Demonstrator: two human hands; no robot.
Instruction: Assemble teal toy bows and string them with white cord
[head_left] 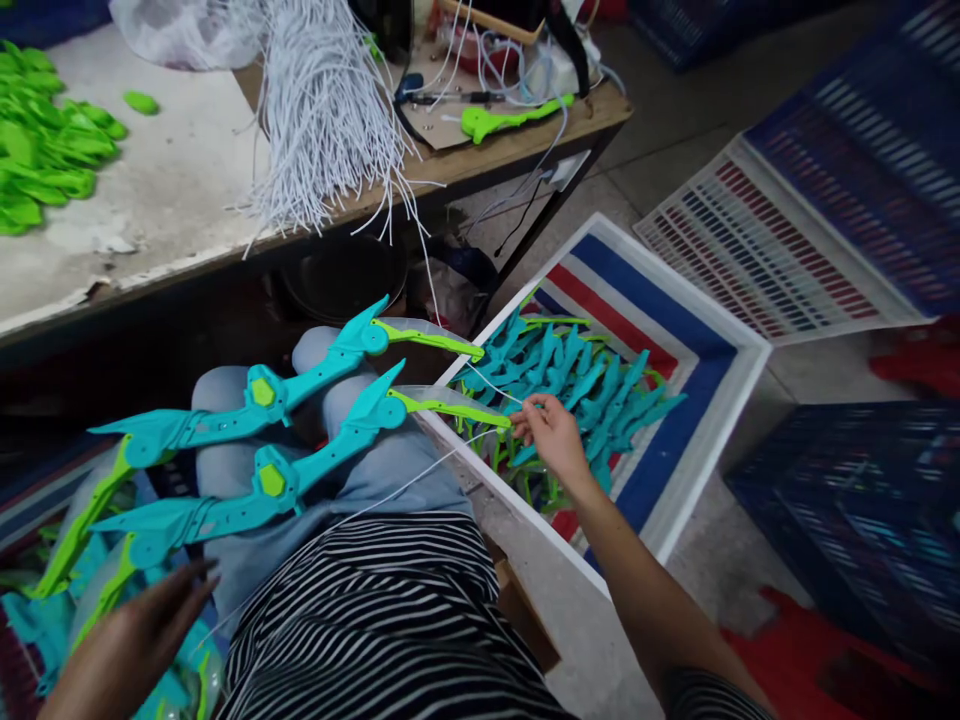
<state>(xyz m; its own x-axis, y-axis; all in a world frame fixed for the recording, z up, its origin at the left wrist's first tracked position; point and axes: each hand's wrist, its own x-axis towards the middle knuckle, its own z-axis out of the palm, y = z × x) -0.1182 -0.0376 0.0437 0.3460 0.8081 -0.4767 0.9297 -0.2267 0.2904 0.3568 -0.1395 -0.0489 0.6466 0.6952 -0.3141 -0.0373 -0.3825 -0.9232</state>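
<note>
Two toy bows in turquoise plastic with lime-green tips lie side by side across my lap, the farther bow (315,385) and the nearer bow (322,465). My right hand (551,435) is closed in a pinch on a thin white string (491,380) beside the right tip of the nearer bow. Another stretch of white cord (405,485) runs from that tip leftward over my striped shirt. At the lower left my left hand (142,640), slightly blurred, has its fingers stretched out, close to the nearer bow's left green limb.
To my right stands a striped crate (690,470) holding many similar bows; more turquoise and green pieces (45,610) lie at the left. On the workbench (187,190) are a bundle of white strings (322,120) and a green parts pile (45,140). Blue crates (862,500) stand farther right.
</note>
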